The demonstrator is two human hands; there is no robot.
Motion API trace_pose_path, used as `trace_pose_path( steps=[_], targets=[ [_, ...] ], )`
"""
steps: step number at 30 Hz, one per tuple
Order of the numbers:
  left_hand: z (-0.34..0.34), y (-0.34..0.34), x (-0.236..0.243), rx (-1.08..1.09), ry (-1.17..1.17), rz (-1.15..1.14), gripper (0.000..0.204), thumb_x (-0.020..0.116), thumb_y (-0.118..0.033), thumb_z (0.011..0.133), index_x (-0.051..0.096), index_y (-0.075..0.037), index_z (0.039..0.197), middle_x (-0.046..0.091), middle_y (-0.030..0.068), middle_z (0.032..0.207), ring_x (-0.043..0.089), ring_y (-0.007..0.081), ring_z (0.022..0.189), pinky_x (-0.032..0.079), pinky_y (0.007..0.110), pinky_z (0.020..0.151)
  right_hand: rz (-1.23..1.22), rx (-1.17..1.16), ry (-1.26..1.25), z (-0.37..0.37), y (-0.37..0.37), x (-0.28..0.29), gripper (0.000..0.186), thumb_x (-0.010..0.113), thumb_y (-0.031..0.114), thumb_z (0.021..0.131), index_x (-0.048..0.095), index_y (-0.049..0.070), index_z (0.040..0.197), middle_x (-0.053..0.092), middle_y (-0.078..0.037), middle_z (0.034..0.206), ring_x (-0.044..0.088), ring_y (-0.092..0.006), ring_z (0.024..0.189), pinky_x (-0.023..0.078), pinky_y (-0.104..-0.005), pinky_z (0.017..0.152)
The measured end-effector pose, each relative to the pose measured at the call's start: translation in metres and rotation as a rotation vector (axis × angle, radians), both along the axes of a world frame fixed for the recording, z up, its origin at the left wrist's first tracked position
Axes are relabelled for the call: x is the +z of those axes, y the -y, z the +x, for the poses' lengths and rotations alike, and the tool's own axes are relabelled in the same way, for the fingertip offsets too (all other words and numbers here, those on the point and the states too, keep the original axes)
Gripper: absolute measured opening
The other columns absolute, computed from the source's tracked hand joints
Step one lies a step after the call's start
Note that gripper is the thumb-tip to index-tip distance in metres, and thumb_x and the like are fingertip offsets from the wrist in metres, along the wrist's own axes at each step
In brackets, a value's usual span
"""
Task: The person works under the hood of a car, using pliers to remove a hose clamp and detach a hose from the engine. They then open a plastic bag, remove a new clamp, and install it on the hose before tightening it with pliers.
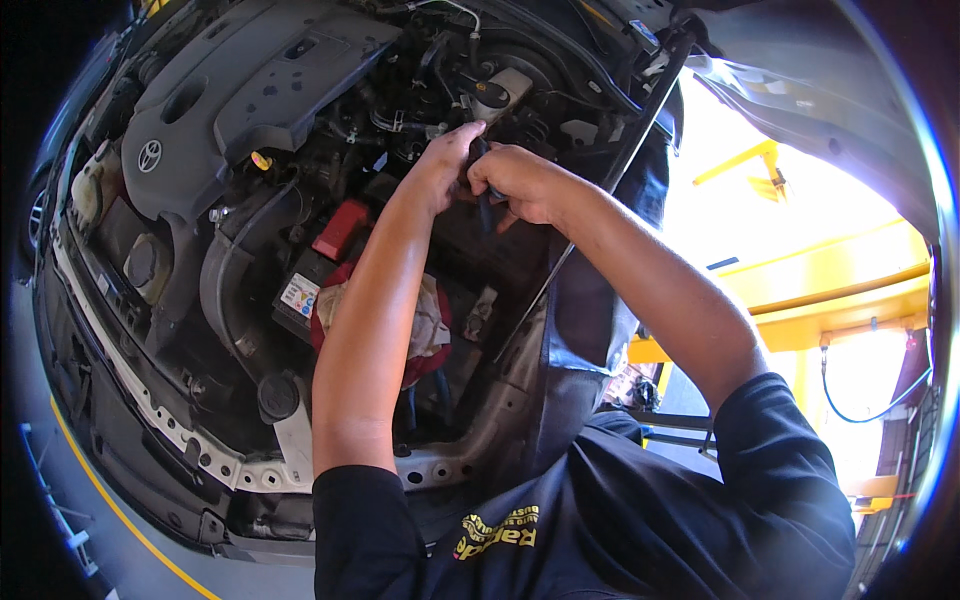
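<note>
Both my hands reach deep into a car's engine bay and meet just below a pale fluid reservoir with a black cap. My left hand is closed, its thumb close to the reservoir's lower side; what its fingers grip is hidden. Against it, my right hand curls its fingers round a dark, bluish, bar-like thing that points down between the hands. Its upper part is covered, so its kind does not show. Under my left forearm lies a stained red and white cloth.
A battery with a red terminal cover sits left of my left forearm. The large engine cover fills the upper left. A dark fender cover hangs over the car's side. Yellow lift parts stand at right.
</note>
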State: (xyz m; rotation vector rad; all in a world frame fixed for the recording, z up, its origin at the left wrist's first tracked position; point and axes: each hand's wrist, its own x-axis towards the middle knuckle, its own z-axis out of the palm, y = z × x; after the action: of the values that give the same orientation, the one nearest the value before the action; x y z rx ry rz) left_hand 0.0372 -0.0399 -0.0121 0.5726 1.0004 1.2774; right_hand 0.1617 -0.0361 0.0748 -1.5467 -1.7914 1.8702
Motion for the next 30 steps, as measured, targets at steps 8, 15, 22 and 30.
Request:
trace_pose_path(
  steps=[8,15,22,30],
  targets=[
    [-0.005,-0.002,-0.001,0.02,-0.071,-0.088,0.049,0.069,-0.046,0.095,0.064,-0.004,0.121,0.07,0.0113,0.106,0.069,0.0218,0.085,0.057,0.039,0.068,0.08,-0.084,0.106,-0.005,0.007,-0.01,0.054,0.062,0.007,0.076,0.049,0.011,0.128,0.053,-0.014,0.12,0.052,-0.0318,0.115,0.043,-0.0644,0.097],
    [-0.004,-0.002,0.004,0.034,-0.208,-0.134,0.063,0.063,-0.052,0.095,0.059,-0.008,0.141,0.064,0.0165,0.126,0.065,0.0281,0.099,0.054,0.047,0.078,0.173,-0.123,0.078,-0.011,0.01,-0.025,0.049,0.062,0.009,0.077,0.051,0.011,0.125,0.058,-0.007,0.105,0.055,-0.0232,0.105,0.044,-0.0424,0.085],
    [-0.03,-0.003,0.012,-0.061,-0.998,0.159,0.044,0.064,-0.04,0.099,0.073,0.001,0.114,0.075,0.013,0.098,0.072,0.0226,0.083,0.057,0.036,0.072,0.128,-0.152,0.101,-0.004,0.008,-0.029,0.043,0.063,0.012,0.084,0.059,0.005,0.127,0.062,-0.018,0.107,0.06,-0.0329,0.108,0.047,-0.0549,0.088],
    [-0.044,-0.022,0.039,-0.067,-1.07,0.193,0.034,0.062,-0.026,0.096,0.072,0.0,0.115,0.074,0.023,0.108,0.071,0.0342,0.099,0.055,0.042,0.085,-0.022,-0.225,-0.121,0.003,0.011,-0.024,0.036,0.058,0.0,0.082,0.067,0.007,0.117,0.059,-0.014,0.107,0.058,-0.0353,0.109,0.046,-0.0706,0.093]
  ],
)
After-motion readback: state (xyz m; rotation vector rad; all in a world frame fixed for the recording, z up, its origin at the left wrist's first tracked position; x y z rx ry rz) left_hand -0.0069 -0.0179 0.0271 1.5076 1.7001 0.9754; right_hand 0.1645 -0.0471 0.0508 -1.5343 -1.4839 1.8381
